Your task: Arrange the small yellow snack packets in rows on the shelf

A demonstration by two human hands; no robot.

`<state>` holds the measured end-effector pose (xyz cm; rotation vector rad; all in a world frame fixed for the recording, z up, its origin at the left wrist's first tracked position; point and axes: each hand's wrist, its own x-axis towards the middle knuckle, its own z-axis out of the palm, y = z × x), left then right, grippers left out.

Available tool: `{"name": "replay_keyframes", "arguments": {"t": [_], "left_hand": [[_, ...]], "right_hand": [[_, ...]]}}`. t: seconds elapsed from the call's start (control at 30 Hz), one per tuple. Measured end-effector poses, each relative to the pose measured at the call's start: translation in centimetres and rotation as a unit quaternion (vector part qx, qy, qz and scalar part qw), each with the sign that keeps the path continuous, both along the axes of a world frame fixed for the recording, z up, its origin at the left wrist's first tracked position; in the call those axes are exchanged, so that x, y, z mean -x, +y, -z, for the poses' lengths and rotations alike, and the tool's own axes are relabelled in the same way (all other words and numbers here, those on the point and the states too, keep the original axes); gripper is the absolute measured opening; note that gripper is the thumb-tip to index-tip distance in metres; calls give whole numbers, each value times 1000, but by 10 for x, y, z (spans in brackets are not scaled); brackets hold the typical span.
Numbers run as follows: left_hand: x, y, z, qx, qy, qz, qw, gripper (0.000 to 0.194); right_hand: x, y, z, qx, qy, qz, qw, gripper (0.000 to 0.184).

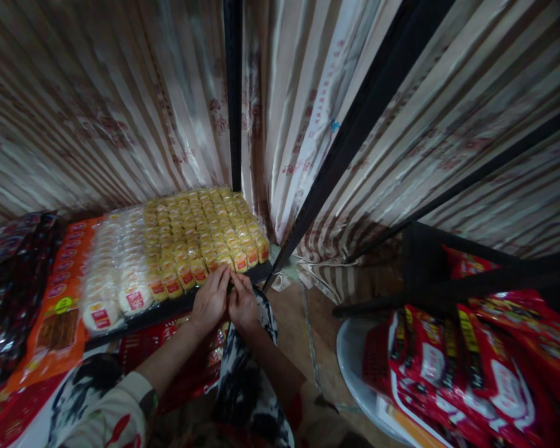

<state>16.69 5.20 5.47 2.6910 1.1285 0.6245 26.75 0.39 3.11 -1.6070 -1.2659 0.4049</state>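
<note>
Both hands are found together at the front edge of the dark shelf [170,307], toward its right front corner. The left hand [210,301] and right hand [242,305] have bent fingers and fingertips meeting or nearly meeting (the gap between them is too small to judge); whether either is grasping anything cannot be told. Immediately beyond the fingertips sit the yellow packets [193,239], wrapped in clear film and laid in close rows over the right part of the shelf, reaching its front edge and right end; contact with the hands cannot be confirmed. To their left, and adjoining them, are the white packets [133,286], also in clear film (red labels visible on the front ones). Next leftward is an orange package [58,311] overhanging the shelf's front edge, followed by dark glossy packages [16,286] at the far left. Red packaging [149,345] lies below the front edge, partly hidden by the left forearm. On the right side, red bags [462,367] are piled over a pale basin [354,367], which stands beyond a strip of tiled floor [294,317]. A striped curtain [182,99] hangs behind the shelf.
</note>
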Motion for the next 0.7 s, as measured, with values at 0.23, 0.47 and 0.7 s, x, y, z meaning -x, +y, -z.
{"name": "replay_keyframes", "arguments": {"t": [0.23, 0.47, 0.7], "left_hand": [[3, 2, 9, -68, 2, 24, 997, 49], [3, 3, 19, -97, -10, 50, 994, 56], [3, 9, 26, -121, -14, 75, 990, 59]], "right_hand": [[-6, -1, 2, -16, 15, 18, 1000, 51], [-18, 2, 2, -24, -16, 50, 998, 53], [-20, 6, 10, -43, -41, 50, 997, 56]]}}
